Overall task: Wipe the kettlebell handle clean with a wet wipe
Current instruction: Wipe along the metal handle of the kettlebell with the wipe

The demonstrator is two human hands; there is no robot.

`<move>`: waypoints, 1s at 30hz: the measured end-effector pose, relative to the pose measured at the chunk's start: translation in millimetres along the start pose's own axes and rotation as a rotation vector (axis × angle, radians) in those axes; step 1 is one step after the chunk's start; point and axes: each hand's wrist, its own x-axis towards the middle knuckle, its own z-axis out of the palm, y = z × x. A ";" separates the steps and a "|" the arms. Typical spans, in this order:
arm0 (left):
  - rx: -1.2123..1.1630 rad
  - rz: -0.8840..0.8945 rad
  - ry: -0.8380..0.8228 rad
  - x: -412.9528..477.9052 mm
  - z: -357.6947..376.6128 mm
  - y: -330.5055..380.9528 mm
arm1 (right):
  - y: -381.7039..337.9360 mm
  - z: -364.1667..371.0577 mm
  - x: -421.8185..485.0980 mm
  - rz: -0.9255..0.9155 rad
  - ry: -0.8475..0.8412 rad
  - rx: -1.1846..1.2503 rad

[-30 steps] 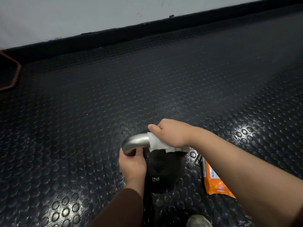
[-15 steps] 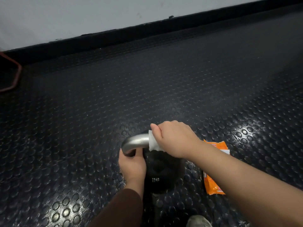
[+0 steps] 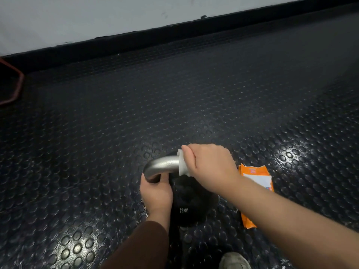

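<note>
Plainly, label by label:

Kettlebell (image 3: 191, 202): black, standing on the floor (image 3: 97, 152) low in the view, just right of centre; pale weight lettering on its near face, too blurred to read surely.

Handle (image 3: 162, 166): bare steel tube arching over the top of the bell. Its long axis runs left to right across the view; the left end bends down toward the body, the right end is hidden under the right hand.

Wet wipe (image 3: 181, 164): white, wrapped around the handle at the top of the arch, its left edge showing beside the thumb.

Right hand (image 3: 209, 167): its grip is closed over the wet wipe and the handle beneath it, knuckles up, bare forearm entering from the lower right.

Left hand (image 3: 156, 193): its grip is closed on the left foot of the handle where it meets the body; brown sleeve (image 3: 141, 247) behind the wrist.

Wipes packet (image 3: 256, 177): orange with a white label, flat on the floor just right of the kettlebell, partly behind the right forearm.

Floor: dark rubber with raised round studs.

Shoe (image 3: 234, 261): grey toe at the bottom edge.

Wall (image 3: 97, 16): pale, with a black skirting along its base.
</note>
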 end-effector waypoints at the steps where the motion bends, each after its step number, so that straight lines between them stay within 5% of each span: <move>1: 0.001 0.003 0.001 -0.3 -0.2 0.3 | -1.5 2.0 -6.2 -0.015 0.063 -0.032; 4: -0.004 0.005 0.001 -0.9 -0.3 0.5 | 0.3 1.6 -2.7 -0.018 0.041 -0.016; 16: -0.003 -0.001 0.007 1.7 1.0 -1.3 | 16.2 -12.7 33.3 0.092 -0.510 0.473; 20: -0.005 -0.002 0.003 2.4 1.4 -2.8 | 14.2 -13.9 28.5 0.081 -0.430 0.409; 25: -0.008 0.009 0.004 0.9 0.0 -2.0 | 10.6 4.5 -9.2 -0.028 0.089 0.139; 30: -0.008 0.018 -0.003 1.6 1.0 -2.1 | 15.0 -2.2 6.9 0.034 -0.129 0.224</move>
